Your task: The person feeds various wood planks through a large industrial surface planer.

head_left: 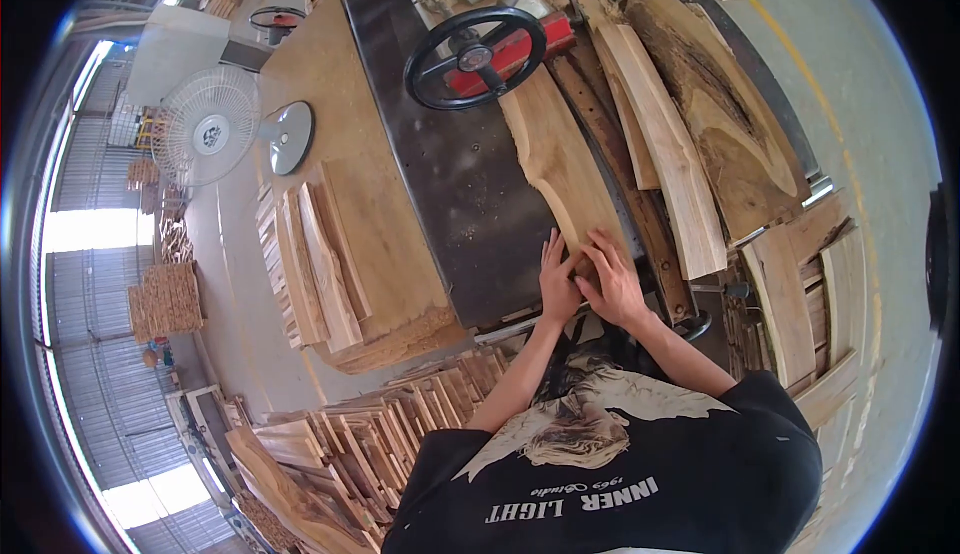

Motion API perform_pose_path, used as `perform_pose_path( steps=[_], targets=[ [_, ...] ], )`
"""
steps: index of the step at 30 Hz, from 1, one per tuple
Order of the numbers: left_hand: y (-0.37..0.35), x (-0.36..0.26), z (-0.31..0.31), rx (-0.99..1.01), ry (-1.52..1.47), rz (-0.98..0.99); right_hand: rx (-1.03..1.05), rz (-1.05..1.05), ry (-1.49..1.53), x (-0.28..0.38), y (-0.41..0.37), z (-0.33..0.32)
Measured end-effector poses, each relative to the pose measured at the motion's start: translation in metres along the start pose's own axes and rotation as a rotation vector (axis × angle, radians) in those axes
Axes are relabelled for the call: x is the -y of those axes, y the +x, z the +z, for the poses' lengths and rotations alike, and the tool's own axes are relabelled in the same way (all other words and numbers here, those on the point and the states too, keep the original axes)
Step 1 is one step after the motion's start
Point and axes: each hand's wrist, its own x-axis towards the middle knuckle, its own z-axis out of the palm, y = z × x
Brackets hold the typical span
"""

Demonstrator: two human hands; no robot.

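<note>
A long wooden board (pixel 565 144) with a wavy left edge lies lengthwise on a dark machine table (pixel 450 204). Its far end passes under a red machine part (pixel 510 59) behind a black handwheel (pixel 475 58). My left hand (pixel 560 282) rests at the near end of the board, by its left edge, fingers stretched forward. Beside it, my right hand (pixel 613 282) lies over the near end with fingers spread on the wood. The thumbs come close together, and the board's end beneath the hands is partly hidden.
Right of the board run a rusty metal rail (pixel 625 184), pale planks (pixel 670 154) and a wide bark-marked slab (pixel 735 114). On the left, a wooden tabletop (pixel 340 104) carries cut strips (pixel 320 264) and a fan (pixel 210 134). Stacked boards (pixel 380 444) stand near my left side.
</note>
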Motion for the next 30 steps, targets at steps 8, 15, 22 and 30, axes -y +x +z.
perform_pose_path(
  steps=[8,15,22,30],
  targets=[
    [0.062,0.012,0.012,-0.023,-0.011,0.012,-0.167,-0.112,-0.287,-0.022,0.057,0.009],
    [0.121,0.039,-0.031,0.099,0.048,-0.028,-0.362,-0.145,-0.334,-0.026,0.127,0.032],
    [0.079,0.051,-0.111,-0.063,-0.009,-0.338,-0.359,-0.147,-0.427,-0.026,0.17,0.04],
    [-0.139,0.077,-0.173,-0.356,0.1,-0.869,-0.409,-0.189,-0.454,-0.032,0.22,0.048]
  ],
)
